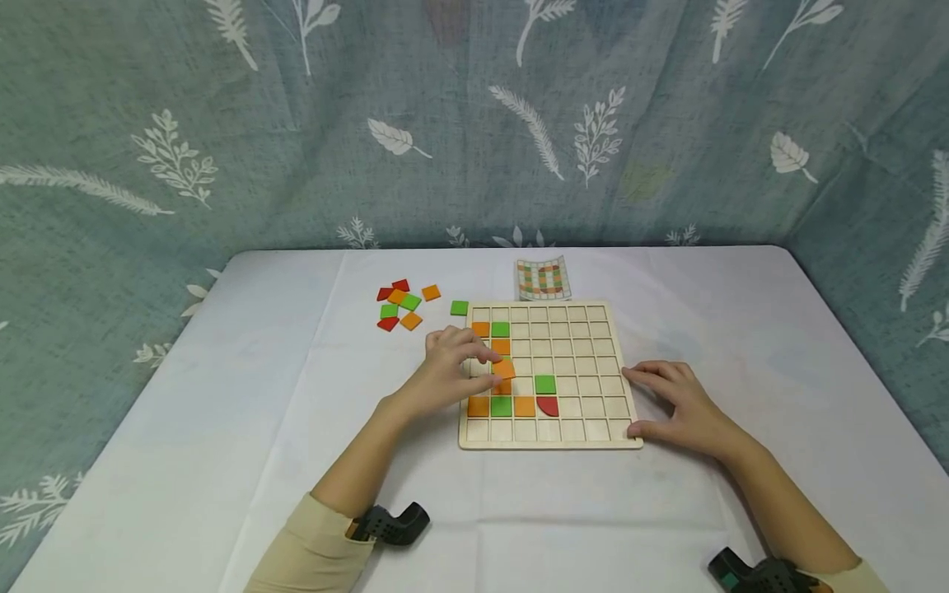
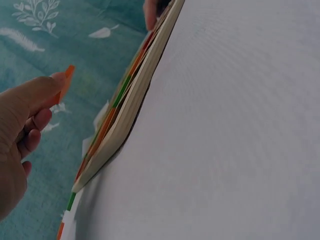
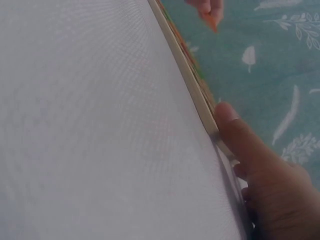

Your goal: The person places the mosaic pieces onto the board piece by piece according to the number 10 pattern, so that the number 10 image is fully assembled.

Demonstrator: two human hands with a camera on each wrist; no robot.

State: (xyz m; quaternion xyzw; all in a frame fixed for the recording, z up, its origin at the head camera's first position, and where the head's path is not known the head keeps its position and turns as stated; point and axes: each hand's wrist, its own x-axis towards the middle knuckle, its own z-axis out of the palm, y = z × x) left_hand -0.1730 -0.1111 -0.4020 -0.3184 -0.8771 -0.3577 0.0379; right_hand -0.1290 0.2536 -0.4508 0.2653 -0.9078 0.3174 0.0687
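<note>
- Covering the background: teal cloth, white leaf prints.
- Desk, white covering, carries board, card and loose pieces.
- Gridded wooden board flat on desk; orange and green tiles in left and middle cells, plus one red rounded piece in same row as lowest tiles.
- Left hand: grasping orange piece between thumb and fingers, over board's left columns.
- Right hand: released, index finger and thumb touching board's right edge, thumb by near corner.
- Patterned card just beyond board's far edge.
- Loose pieces: red, orange, green, left of board's far end, some overlapping.
- Lone green tile beside far left corner.
- Orange piece: raised clear of board, tilted.
</note>
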